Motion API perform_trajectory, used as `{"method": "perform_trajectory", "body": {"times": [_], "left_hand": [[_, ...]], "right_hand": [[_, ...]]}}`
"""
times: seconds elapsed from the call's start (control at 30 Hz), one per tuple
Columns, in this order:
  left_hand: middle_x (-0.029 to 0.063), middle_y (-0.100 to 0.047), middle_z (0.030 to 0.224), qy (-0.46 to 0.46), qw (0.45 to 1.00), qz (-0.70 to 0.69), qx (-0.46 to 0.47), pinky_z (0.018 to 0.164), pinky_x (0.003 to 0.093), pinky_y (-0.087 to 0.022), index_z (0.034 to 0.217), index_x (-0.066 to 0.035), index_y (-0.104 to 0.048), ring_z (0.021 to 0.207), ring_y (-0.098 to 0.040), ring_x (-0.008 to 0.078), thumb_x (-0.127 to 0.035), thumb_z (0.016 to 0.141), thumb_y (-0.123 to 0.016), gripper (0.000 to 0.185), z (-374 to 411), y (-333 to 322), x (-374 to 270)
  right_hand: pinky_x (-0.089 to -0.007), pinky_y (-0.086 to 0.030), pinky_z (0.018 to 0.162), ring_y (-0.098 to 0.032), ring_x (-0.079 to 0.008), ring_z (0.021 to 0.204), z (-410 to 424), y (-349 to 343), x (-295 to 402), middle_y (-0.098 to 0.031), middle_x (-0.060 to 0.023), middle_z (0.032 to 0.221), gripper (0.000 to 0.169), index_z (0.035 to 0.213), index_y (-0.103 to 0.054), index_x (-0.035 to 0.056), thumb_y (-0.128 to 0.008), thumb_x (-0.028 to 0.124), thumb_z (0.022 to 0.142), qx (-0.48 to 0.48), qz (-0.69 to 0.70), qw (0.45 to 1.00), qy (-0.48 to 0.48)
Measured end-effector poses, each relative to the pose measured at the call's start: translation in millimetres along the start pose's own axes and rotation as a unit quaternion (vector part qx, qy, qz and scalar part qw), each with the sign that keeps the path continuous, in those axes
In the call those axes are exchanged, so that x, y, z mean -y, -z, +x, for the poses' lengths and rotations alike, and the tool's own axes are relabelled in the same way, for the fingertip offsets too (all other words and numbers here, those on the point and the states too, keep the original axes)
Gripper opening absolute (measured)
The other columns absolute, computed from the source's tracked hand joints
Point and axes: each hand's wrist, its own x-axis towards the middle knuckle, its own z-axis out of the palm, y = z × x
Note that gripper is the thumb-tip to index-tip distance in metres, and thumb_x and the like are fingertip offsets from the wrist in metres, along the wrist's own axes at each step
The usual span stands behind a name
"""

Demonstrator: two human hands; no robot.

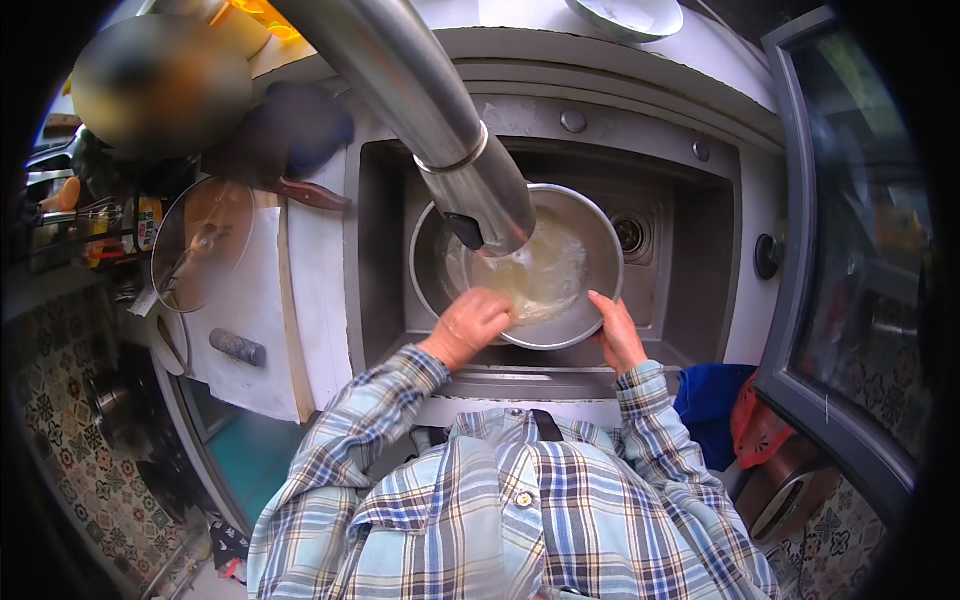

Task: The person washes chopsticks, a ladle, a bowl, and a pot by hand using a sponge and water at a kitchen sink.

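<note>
A round metal bowl (597, 251) sits in the stainless steel sink (384, 251), with cloudy, pale liquid (559, 259) inside. My right hand (621, 334) grips the bowl's near right rim, thumb on top. Over the near left rim, my left hand (469, 326) reaches in with curled fingers at the liquid. Whether those fingers hold anything is hidden. The faucet spout (476, 195) hangs above the bowl and covers part of its far left side. To the bowl's right shows the sink drain (630, 234).
On the left counter are a white board (251, 292), a grey cylinder (238, 347), a glass lid (202, 244) and a brown-handled knife (311, 193). A white bowl (630, 19) stands behind the sink. At right, an open window frame (795, 225) juts in above a blue cloth (709, 409).
</note>
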Motion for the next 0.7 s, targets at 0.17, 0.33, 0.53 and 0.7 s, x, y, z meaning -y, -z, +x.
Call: {"method": "perform_trajectory", "body": {"times": [0.17, 0.33, 0.53, 0.7], "left_hand": [[0.0084, -0.054, 0.102, 0.119, 0.978, -0.151, -0.085, 0.076, 0.0347, -0.048, 0.091, -0.005, -0.053, 0.093, -0.054, 0.0273, -0.003, 0.068, -0.056, 0.024, 43, -29, -90], [0.0092, -0.054, 0.102, 0.090, 0.958, -0.272, 0.007, 0.083, 0.0365, -0.043, 0.099, -0.007, -0.051, 0.097, -0.052, 0.0274, -0.005, 0.072, -0.056, 0.028, 20, -46, -66], [0.0066, -0.053, 0.101, -0.027, 0.988, 0.101, 0.110, 0.093, 0.0404, -0.037, 0.093, -0.008, -0.056, 0.100, -0.050, 0.0232, -0.009, 0.072, -0.051, 0.021, 0, 6, 31], [0.0132, -0.051, 0.105, 0.136, 0.987, -0.077, 0.045, 0.081, 0.0410, -0.041, 0.100, -0.006, -0.052, 0.091, -0.050, 0.0331, 0.000, 0.068, -0.052, 0.032, -6, -32, -28]], "right_hand": [[-0.0287, -0.045, 0.078, -0.051, -0.0163, 0.095, -3, -16, -45, -0.050, -0.0068, 0.111, 0.045, 0.126, -0.037, 0.0065, -0.049, 0.011, 0.083, -0.024, 0.118, 0.990, 0.075], [-0.0321, -0.050, 0.075, -0.052, -0.0213, 0.100, 0, -2, -38, -0.047, -0.0114, 0.117, 0.055, 0.135, -0.025, 0.0094, -0.044, 0.008, 0.084, -0.028, 0.065, 0.993, 0.097], [-0.0360, -0.056, 0.049, -0.060, -0.0260, 0.088, -18, -15, -7, -0.045, -0.0142, 0.120, 0.066, 0.139, -0.013, 0.0180, -0.043, 0.008, 0.081, -0.013, 0.006, 0.997, 0.077], [-0.0371, -0.057, 0.050, -0.058, -0.0263, 0.092, -13, -17, -4, -0.043, -0.0145, 0.122, 0.068, 0.140, -0.011, 0.0204, -0.040, 0.004, 0.081, -0.001, 0.029, 0.998, 0.054]]}}
